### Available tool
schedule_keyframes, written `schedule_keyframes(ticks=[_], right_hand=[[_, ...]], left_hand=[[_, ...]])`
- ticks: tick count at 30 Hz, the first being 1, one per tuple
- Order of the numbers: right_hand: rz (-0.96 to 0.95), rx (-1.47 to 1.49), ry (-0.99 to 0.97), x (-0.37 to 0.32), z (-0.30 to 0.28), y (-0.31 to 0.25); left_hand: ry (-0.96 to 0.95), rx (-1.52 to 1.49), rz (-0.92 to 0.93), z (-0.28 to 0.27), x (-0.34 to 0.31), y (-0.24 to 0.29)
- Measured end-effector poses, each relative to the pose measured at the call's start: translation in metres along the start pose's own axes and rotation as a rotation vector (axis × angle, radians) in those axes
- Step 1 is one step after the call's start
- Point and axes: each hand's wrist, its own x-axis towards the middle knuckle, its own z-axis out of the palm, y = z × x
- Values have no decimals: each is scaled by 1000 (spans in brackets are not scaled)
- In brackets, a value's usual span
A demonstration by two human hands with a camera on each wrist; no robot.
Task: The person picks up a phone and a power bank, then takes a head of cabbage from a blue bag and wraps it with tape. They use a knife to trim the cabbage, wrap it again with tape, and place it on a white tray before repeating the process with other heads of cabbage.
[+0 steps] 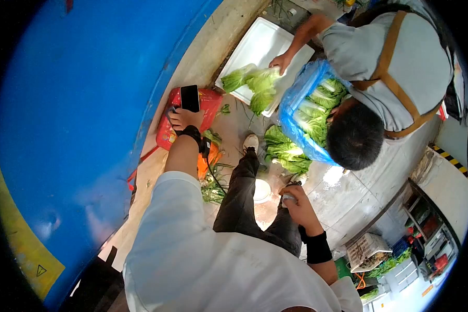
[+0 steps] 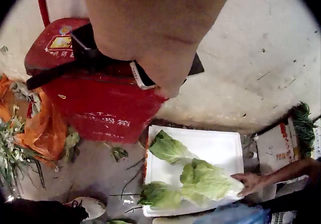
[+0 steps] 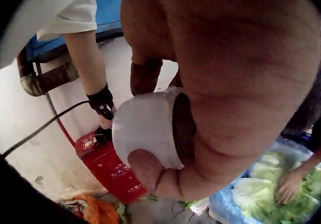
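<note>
My left hand point(image 1: 184, 118) is over a red box, holding a black-screened phone point(image 1: 190, 98) at its lower end. In the left wrist view, the phone's pale edge point(image 2: 142, 77) shows beside the fingers, and the hand hides much of it. My right hand point(image 1: 300, 208) is low, near my right knee, and grips a roll of white tape point(image 3: 145, 128). The thumb presses on the outside of the roll, and the other fingers are partly hidden behind it. The red box point(image 2: 108, 108) stands against the wall.
Another person point(image 1: 400, 67) bends over a blue-bagged load of leafy cabbages point(image 1: 317, 112), holding a cabbage over a white foam tray point(image 1: 260, 36). More leafy greens point(image 1: 288, 151) lie on the floor. An orange bag point(image 2: 45, 131) with green onions lies beside the red box.
</note>
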Motion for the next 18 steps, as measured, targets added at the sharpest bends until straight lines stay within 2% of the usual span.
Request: schedule_keyframes(ticks=[4,6,8,10,11,14,15,18], right_hand=[[-119,-118,64,3,-15,7],[-103,-134,50,5,-18,3],[-134,-158,70,9,-15,7],[-129,-154,72,15,-8,7],[-121,-149,76,17,-5,7],[-71,-121,52,19,0,4],[-131,-157,46,23,1,10],[-12,-75,36,26,11,-11]], left_hand=[[-19,56,107,-10,-11,-12],[-25,94,56,-19,-16,-23],[6,-19,35,-16,-17,-40],[-21,49,-5,-8,-13,-49],[-70,9,-67,5,-3,-59],[-202,-69,-153,-17,-6,-58],[-151,-72,-81,-1,1,-65],[-132,-50,-80,21,16,-74]])
